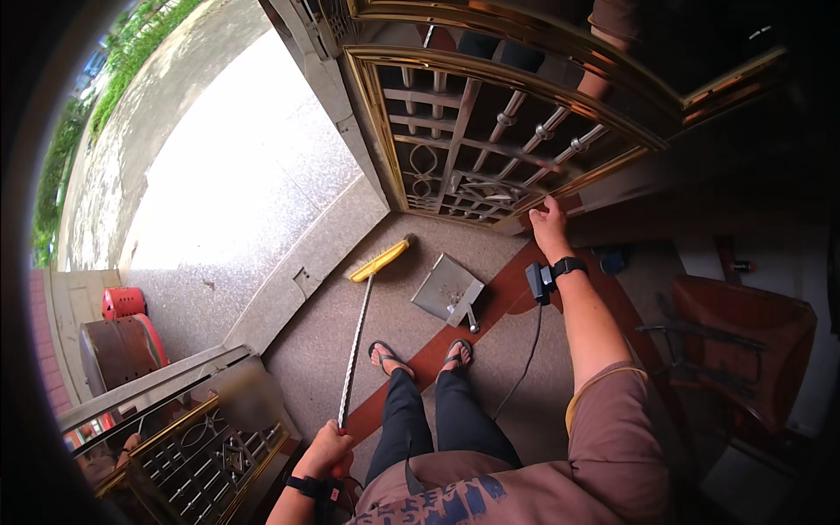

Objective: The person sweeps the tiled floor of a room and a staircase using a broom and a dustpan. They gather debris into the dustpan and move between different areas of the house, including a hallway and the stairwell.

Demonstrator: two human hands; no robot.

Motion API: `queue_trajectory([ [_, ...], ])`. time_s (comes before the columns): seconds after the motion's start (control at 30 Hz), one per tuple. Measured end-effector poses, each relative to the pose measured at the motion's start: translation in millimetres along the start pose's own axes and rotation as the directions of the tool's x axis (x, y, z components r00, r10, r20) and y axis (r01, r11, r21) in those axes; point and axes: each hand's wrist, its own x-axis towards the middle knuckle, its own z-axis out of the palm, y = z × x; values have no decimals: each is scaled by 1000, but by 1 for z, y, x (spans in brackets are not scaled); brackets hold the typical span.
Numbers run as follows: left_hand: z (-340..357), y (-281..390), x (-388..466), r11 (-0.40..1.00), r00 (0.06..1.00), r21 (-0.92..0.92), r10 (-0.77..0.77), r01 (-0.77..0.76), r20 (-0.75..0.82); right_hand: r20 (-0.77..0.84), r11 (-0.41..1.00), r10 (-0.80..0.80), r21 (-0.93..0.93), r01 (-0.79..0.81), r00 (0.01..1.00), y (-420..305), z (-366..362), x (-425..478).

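Observation:
My left hand (326, 449) is closed around the red grip of a broom, whose patterned metal handle (354, 354) runs forward to a yellow broom head (380, 260) on the speckled floor. A metal dustpan (441, 285) lies to the right of the broom head, with small debris on its pan. My right hand (551, 226) is stretched forward at the near lower edge of a gold-framed door leaf (459, 131) with a metal grille. Its fingers look curled, but whether they grip the edge is unclear.
A stone threshold (308, 269) borders the bright paving outside. Another grille door leaf (203, 459) stands at lower left, with a red-rimmed drum (125, 348) beyond it. At right is a dark red chair (741, 354). A cable (525, 377) hangs from my right wrist device.

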Motion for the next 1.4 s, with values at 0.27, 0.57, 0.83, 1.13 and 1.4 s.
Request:
queue_trajectory([
  [0.27,2,-3,-4,993,999,-105,-41,44,34,99,993,87,73,-94,991,-12,3,-4],
  [0.57,4,-10,1,999,1000,-33,0,0,11,153,942,132,290,-172,979,-11,9,2],
  [0.83,4,-9,3,999,1000,-50,0,2,25,304,999,-12,43,-1,953,-3,4,-31],
  [1.13,0,-37,34,992,977,46,120,-114,-176,621,988,-142,39,150,771,16,41,-204],
  [1.4,14,54,55,993,999,109,46,-43,-24,322,988,63,116,-105,945,37,50,-245],
])
